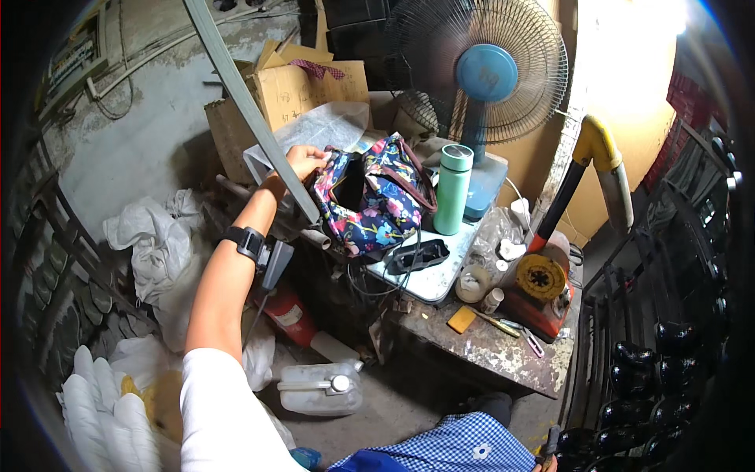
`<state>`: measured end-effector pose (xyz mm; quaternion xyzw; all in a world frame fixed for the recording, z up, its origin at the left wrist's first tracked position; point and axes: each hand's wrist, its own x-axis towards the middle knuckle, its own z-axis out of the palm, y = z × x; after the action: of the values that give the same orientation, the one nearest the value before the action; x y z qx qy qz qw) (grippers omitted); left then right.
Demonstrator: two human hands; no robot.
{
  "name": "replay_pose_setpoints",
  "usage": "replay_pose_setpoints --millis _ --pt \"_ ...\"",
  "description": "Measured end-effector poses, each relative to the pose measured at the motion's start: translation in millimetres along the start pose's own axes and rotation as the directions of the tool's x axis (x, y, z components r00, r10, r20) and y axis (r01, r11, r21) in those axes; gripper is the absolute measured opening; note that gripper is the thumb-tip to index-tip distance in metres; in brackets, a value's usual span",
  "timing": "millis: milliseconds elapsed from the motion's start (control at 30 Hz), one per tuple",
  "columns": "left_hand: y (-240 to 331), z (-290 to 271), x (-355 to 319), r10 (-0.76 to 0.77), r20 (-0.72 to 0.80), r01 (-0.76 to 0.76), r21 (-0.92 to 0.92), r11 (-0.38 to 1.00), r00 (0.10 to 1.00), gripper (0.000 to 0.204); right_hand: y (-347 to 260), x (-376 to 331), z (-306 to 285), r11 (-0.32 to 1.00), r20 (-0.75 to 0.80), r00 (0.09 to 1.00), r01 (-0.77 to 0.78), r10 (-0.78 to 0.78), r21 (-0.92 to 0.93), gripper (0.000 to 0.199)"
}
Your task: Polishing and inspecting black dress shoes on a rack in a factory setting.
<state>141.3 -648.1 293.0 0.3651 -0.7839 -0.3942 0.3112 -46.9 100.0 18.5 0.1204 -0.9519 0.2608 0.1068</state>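
My left hand [305, 162] reaches past a slanted grey metal bar, its fingers closed on the left edge of a dark floral cloth bag [385, 206]. The bag's mouth gapes, and its inside is dark. Brown handles arch over its right side. Beside the bag a mint green flask [454, 190] stands upright. A black open case [418, 256] lies in front of them on a white-topped stand. Low at the right edge of my checked apron, only the fingers of my right hand [546, 466] show, around a dark upright stick-like thing [552, 442]; its kind is unclear.
A large fan [486, 72] stands behind the flask. The worn bench [519, 370] holds a red machine [543, 287], a jar and small tools. Below are a red cylinder [289, 316] and a plastic jerrycan [321, 389]. Racks of glossy black pieces [633, 377] line the right.
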Motion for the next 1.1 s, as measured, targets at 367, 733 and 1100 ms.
replay_pose_setpoints --millis 367,733,1100 --pt "-1.4 23.2 -17.8 0.088 0.192 0.036 -0.565 0.824 0.978 0.025 -12.8 5.4 -2.7 0.999 0.073 0.996 -0.041 0.042 -0.010 0.032" --pt "-18.3 16.0 -20.8 0.167 0.359 -0.150 -0.076 0.986 0.918 0.028 -14.4 6.3 -2.6 0.999 0.054 0.998 0.031 -0.031 -0.008 0.029" --pt "-29.9 9.9 -25.3 0.127 0.116 -0.153 0.253 0.955 0.985 0.027 15.2 5.2 18.9 0.999 -0.043 0.999 -0.001 0.003 0.039 0.036"
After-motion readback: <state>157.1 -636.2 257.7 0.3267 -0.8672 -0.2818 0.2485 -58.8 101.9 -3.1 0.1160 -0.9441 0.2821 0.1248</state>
